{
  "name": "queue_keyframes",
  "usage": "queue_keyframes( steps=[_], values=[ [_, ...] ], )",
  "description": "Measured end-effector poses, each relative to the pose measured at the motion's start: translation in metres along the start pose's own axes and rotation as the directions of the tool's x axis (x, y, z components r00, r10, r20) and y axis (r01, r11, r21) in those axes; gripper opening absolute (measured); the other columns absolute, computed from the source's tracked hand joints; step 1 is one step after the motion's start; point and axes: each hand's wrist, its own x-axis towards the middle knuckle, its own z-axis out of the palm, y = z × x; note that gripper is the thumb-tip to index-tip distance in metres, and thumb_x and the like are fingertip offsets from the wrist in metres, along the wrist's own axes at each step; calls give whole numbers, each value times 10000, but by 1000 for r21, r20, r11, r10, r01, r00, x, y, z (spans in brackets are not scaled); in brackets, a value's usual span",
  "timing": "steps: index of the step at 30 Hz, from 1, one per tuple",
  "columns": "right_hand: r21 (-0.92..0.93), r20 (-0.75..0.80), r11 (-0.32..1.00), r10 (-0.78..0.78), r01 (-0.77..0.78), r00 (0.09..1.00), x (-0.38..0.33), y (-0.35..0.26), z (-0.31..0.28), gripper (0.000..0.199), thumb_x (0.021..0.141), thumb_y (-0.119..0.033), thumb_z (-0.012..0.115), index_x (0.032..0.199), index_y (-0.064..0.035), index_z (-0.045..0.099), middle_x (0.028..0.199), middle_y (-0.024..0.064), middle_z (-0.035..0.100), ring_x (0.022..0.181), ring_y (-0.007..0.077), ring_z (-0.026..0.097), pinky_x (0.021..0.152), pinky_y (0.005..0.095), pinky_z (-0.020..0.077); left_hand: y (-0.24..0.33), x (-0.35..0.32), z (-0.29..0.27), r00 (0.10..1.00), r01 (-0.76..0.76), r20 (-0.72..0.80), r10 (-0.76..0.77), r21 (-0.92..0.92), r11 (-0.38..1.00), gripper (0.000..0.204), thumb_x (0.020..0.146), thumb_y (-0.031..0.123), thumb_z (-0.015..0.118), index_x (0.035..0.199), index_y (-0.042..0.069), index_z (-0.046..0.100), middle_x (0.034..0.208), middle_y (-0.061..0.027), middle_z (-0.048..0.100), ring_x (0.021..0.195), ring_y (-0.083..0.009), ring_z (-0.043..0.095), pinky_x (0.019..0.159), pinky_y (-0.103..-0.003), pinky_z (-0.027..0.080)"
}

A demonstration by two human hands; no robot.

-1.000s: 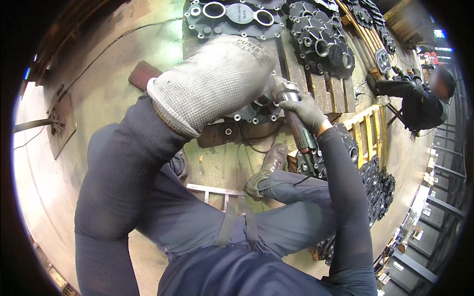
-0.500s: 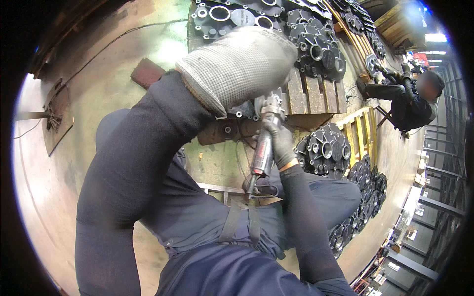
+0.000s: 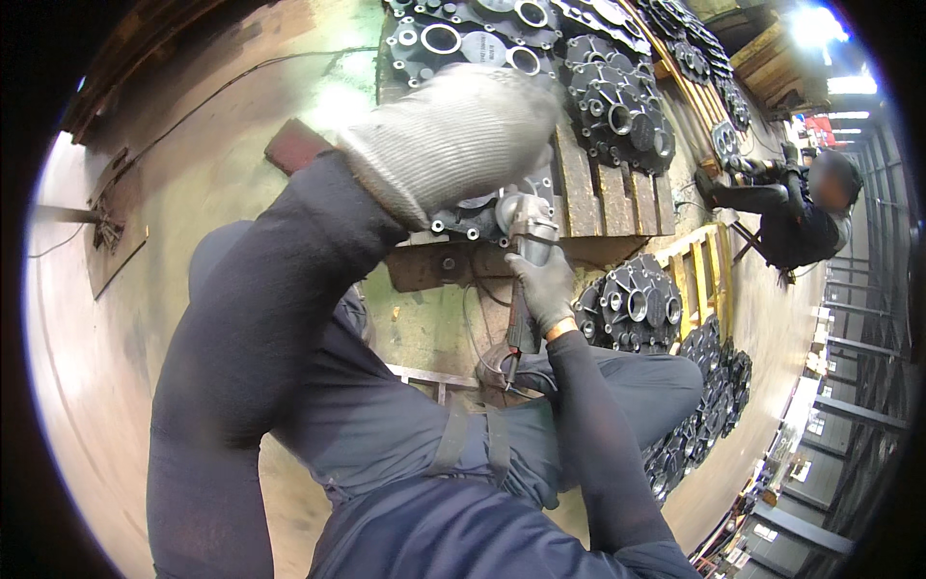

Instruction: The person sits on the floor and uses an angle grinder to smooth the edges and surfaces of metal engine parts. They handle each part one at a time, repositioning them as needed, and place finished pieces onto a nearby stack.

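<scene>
A: What was hidden?

B: The left hand [image 3: 453, 140], in a grey knit glove, sat close to the camera and covered most of the metal casting [image 3: 473, 217] under it. Its fingers pointed away, so couldn't tell how far they were curled or whether they held anything. The grinder [image 3: 526, 261] head was partly tucked behind that glove too.

A: Right hand?

B: The right hand [image 3: 545, 285], grey glove, was wrapped tight round the grinder body, fingers fully closed on it. The grinder head was just beyond the fingertips, touching or right at the casting; the contact point was not clear.

A: Room around?

B: The casting lay at the near edge of a wooden pallet [image 3: 608, 198], with bare slats to the right of the fingers. More dark castings [image 3: 617, 106] were packed beyond them, another stack [image 3: 632, 304] just right of the wrist. Open concrete floor [image 3: 193, 193] lay left. Another person [image 3: 801, 217] crouched well away, far right.
</scene>
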Motion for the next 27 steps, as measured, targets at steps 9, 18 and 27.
queue_keyframes(
  steps=[9, 18, 27],
  values=[
    [-284, -32, 959, -1, -9, 999, -16, 2, 3, 657, 810, -402, 808, 1225, 24, 530, 1140, 325, 686, 1075, 489, 667, 943, 544, 519, 24, 21, 0, 998, -6, 66, 4, 32, 999, 373, 1048, 360, 587, 1246, 63, 695, 1092, -168, 752, 1036, -309, 738, 937, -417, 582],
    [-208, -178, 965, 123, -159, 976, -9, 56, -9, 701, 762, -448, 854, 1219, 27, 613, 1119, 298, 713, 1047, 463, 699, 935, 501, 541, 11, 25, -32, 997, 77, -3, -77, 5, 997, 387, 1046, 330, 604, 1319, 62, 667, 1047, -146, 767, 949, -273, 764, 878, -420, 613],
    [360, 63, 906, -263, 223, 963, 22, -23, -25, 487, 848, -269, 830, 1177, 52, 672, 1011, 122, 750, 867, 199, 697, 801, 343, 556, -17, 9, -53, 985, 51, -161, -67, -101, 994, 282, 984, 203, 556, 1076, -21, 699, 1003, -252, 737, 1009, -391, 719, 917, -480, 556]
  ],
)
